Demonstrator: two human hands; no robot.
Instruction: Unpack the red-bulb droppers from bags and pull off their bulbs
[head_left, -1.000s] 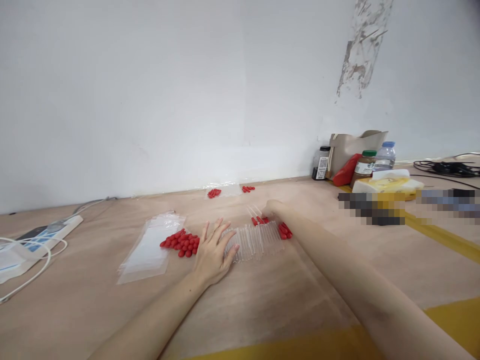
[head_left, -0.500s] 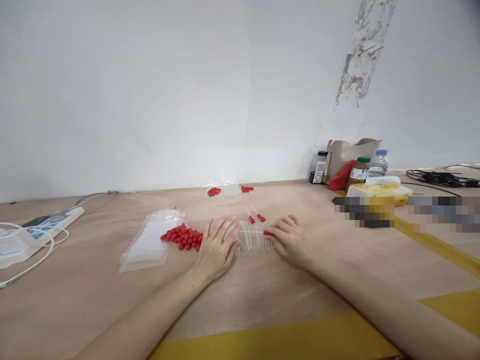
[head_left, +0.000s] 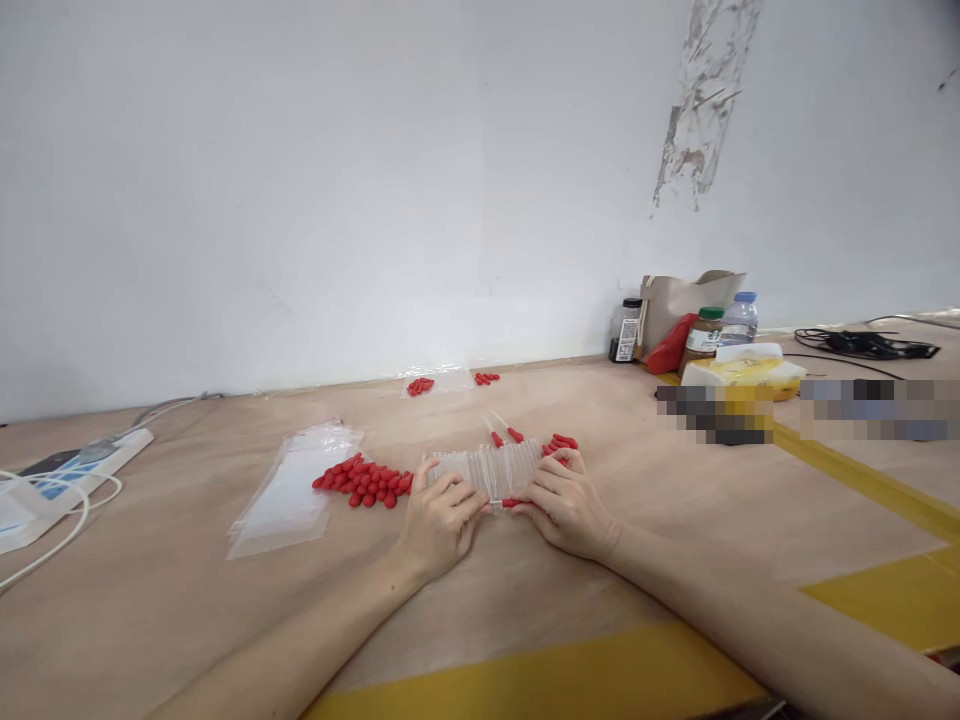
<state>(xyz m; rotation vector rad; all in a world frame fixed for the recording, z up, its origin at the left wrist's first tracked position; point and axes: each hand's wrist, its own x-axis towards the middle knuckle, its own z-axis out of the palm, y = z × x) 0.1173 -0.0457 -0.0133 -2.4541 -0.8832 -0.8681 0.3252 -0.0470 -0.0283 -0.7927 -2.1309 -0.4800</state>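
My left hand (head_left: 437,515) and my right hand (head_left: 564,505) meet in front of a row of clear glass tubes (head_left: 487,466) lying on the brown table. My left fingers pinch one clear tube near its end. My right fingers pinch a small red rubber cap (head_left: 511,502) at that tube's end. A heap of red caps (head_left: 366,481) lies left of my left hand. A few more red caps (head_left: 561,442) lie just beyond my right hand. Two capped droppers (head_left: 504,431) lie behind the tubes.
A stack of clear plastic bags (head_left: 292,486) lies left of the heap. A white power strip (head_left: 71,468) with cables is at far left. Bottles, a jar and a beige bag (head_left: 686,310) stand by the wall at right, near a tissue pack (head_left: 744,370).
My right hand came back from the far red caps to the near edge of the tubes with a cap. My left hand slid down and pinched a tube. Both hands now meet.
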